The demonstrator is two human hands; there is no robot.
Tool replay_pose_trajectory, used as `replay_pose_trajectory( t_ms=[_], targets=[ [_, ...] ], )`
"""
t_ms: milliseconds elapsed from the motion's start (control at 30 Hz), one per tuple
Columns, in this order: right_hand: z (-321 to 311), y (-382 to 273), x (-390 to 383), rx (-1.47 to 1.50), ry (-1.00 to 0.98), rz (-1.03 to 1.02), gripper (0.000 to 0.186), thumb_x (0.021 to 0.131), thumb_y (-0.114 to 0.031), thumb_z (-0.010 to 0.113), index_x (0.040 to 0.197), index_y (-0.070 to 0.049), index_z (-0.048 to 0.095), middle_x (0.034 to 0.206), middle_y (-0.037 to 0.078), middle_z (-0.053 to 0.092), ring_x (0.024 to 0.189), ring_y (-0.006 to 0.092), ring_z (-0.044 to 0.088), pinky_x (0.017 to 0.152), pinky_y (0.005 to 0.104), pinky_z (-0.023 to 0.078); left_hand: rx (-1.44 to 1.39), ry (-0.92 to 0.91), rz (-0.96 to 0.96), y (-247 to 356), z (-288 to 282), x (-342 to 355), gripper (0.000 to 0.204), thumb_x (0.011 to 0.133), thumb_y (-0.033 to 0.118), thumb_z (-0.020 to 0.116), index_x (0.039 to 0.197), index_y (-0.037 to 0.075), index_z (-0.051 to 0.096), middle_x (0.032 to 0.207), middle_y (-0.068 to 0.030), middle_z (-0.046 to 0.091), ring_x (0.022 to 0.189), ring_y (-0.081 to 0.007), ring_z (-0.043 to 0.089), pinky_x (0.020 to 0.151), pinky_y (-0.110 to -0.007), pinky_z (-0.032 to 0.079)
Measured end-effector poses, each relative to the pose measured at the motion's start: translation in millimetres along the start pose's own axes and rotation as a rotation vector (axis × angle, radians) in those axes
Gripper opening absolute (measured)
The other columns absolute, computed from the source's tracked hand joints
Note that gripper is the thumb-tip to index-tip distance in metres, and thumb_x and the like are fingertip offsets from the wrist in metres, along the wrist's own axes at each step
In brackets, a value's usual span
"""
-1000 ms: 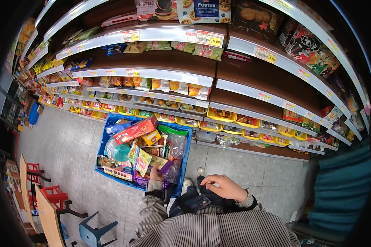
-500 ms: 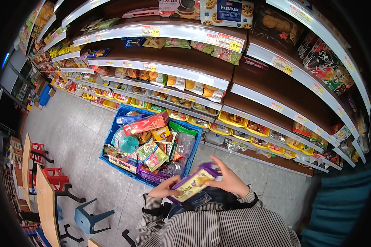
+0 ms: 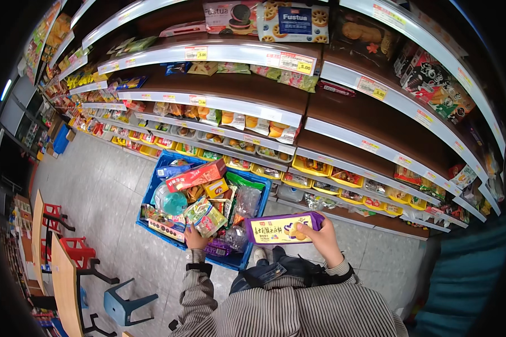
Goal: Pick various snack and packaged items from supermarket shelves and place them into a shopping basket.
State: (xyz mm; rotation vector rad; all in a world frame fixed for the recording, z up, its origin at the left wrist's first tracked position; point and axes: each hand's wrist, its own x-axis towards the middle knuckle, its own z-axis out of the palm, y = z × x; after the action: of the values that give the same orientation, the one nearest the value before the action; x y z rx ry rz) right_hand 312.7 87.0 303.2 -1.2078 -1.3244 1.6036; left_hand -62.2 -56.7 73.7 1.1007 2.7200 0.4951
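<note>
My right hand is closed on the right end of a flat biscuit package, purple with a cream front panel. The package is level over the floor, its printed front facing up. My left hand reaches over the near edge of a blue crate. Its fingers point away from me, apart, at the lower edge of a green and white snack packet. A purple packet lies just right of that hand. A long red box and a small yellow box lie on the crate's heap.
Tall store shelves with snack packs curve across the far side, yellow bins along their lower tiers. At the left are a blue stool, a red stool and a wooden table. Teal fabric hangs at the right.
My left hand has let go of the purple biscuit package and moved left to the crate. My right hand has turned the package nearly level and now holds it alone.
</note>
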Motion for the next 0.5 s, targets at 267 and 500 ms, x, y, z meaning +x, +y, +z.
replay_pose_trajectory(
  t_ms=[267,500],
  targets=[
    [-6.4,4.1,-7.5,0.234,0.141,0.056,0.026,0.08,-0.011,0.07,0.099,0.002,0.059,0.091,0.007,0.066,0.081,0.0112,0.062,0.072,0.0246,0.049,0.064,-0.256,-0.123,12.0,-12.8,-3.9,0.081,0.059,0.032,0.081,0.125,0.007,0.04,0.12,-0.0223,0.041,0.114,-0.0415,0.039,0.092,-0.048,0.041],
    [0.8,6.8,-17.4,0.193,0.135,0.072,0.028,0.079,-0.014,0.071,0.099,0.002,0.059,0.092,0.007,0.065,0.083,0.0117,0.062,0.074,0.0251,0.049,0.301,-0.33,-0.138,-7.3,-12.3,10.3,0.058,0.063,0.031,0.074,0.113,0.008,0.054,0.115,-0.0167,0.053,0.115,-0.0363,0.043,0.098,-0.042,0.036]
  ],
)
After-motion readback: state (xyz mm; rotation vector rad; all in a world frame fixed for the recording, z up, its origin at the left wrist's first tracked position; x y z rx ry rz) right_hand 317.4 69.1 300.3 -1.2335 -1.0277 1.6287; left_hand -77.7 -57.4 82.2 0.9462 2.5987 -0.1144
